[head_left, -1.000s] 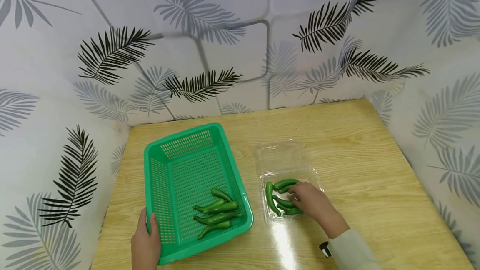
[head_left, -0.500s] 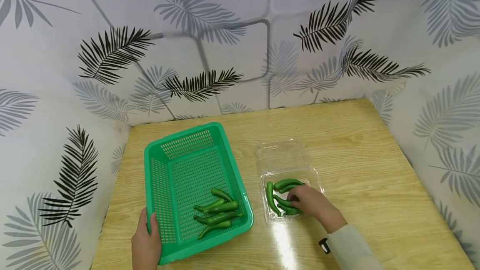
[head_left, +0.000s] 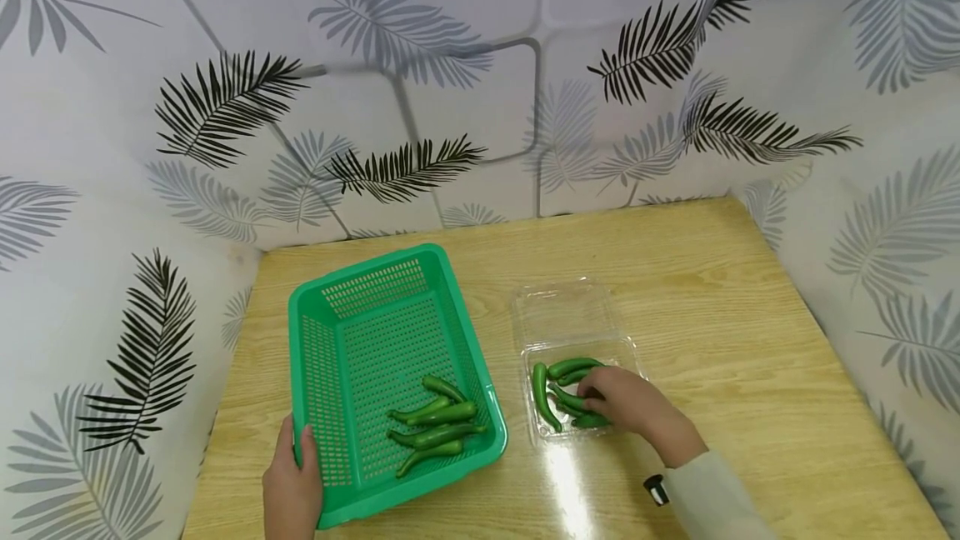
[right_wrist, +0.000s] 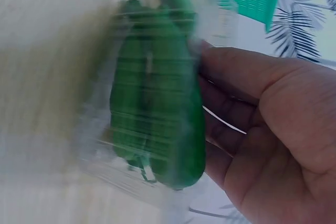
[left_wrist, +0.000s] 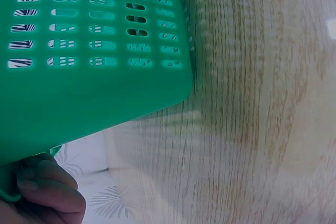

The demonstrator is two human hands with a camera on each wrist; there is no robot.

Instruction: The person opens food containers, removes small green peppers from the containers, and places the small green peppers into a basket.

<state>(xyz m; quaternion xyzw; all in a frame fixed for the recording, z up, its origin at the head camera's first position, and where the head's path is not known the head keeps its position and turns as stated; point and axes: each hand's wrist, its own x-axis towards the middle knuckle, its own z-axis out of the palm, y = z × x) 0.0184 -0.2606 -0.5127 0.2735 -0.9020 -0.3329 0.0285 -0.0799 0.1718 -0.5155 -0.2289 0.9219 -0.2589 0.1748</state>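
Note:
My left hand grips the left rim of a green plastic basket, near its front corner. In the left wrist view the curled fingers show under the basket's rim. Several long green peppers lie inside, toward the front right. My right hand reaches into a clear plastic clamshell box, its thumb and fingers pinching a green pepper. More peppers lie around it in the box, one upright along the left wall. The right wrist view shows peppers through the box's side, blurred.
The box's transparent lid is folded back behind it, flat on the wooden table. A leaf-patterned cloth hangs around the table's back and sides. A dark band sits at the right wrist.
My right hand has shifted slightly right within the box, and the pepper at its fingertips has moved and tilted a little. The left hand and basket have stayed put.

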